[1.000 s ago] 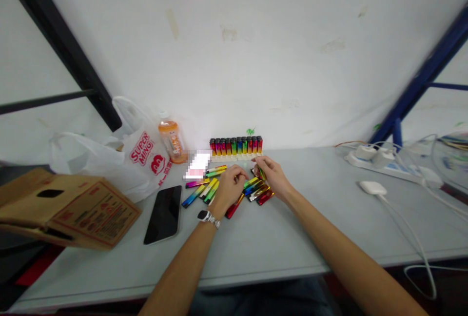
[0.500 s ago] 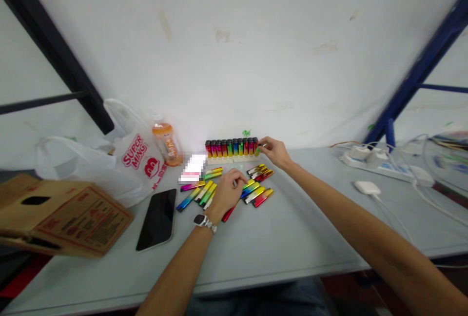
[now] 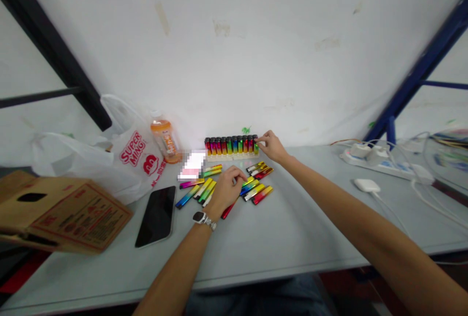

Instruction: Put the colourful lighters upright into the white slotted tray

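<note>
Around ten metallic multicoloured lighters are already standing upright, black tops up, as a tight row [image 3: 229, 146] along a pale base strip [image 3: 234, 157] near the wall, so that part is looking well filled. The right hand [image 3: 273, 146] is working at the row's right end, its thumb and forefinger drawn nearly together at the top of the end lighter [image 3: 256, 149]; whether they are gripping it or only pressing against it, I cannot tell. The left hand [image 3: 227, 187] is resting low over the table [image 3: 278, 243] with its fingers loosely curled, and whether anything is tucked under them is hidden. Many lighters are lying flat and loose on both sides of it: a left group [image 3: 188, 197] is spreading near the phone [image 3: 156, 216], and a right group [image 3: 262, 195] is lying just beside the fingertips, with a few more behind, nearer the row. Judging by these, a good share is remaining unplaced, perhaps more than is standing.
</note>
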`<action>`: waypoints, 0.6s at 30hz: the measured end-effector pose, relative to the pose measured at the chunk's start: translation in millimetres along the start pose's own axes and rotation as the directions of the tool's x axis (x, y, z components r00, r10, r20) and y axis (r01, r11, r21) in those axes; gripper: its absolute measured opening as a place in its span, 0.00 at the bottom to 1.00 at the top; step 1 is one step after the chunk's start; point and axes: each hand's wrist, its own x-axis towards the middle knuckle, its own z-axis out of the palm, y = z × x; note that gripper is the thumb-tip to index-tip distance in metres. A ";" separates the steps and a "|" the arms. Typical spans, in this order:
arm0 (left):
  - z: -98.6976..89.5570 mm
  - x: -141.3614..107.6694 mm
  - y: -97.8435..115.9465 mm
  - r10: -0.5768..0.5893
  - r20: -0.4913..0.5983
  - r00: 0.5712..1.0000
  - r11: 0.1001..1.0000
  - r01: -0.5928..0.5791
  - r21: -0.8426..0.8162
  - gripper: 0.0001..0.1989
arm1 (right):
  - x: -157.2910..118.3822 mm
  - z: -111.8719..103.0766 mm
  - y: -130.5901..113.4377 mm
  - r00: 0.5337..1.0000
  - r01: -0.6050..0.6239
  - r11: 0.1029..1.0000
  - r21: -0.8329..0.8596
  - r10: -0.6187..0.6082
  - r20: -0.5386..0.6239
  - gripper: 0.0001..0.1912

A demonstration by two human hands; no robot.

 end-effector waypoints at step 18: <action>-3.0 0.0 1.3 0.020 -0.006 1.000 1.000 -0.020 -0.011 0.13 | -0.8 -17.4 -65.0 0.698 0.163 0.935 -0.315 0.116 0.706 0.14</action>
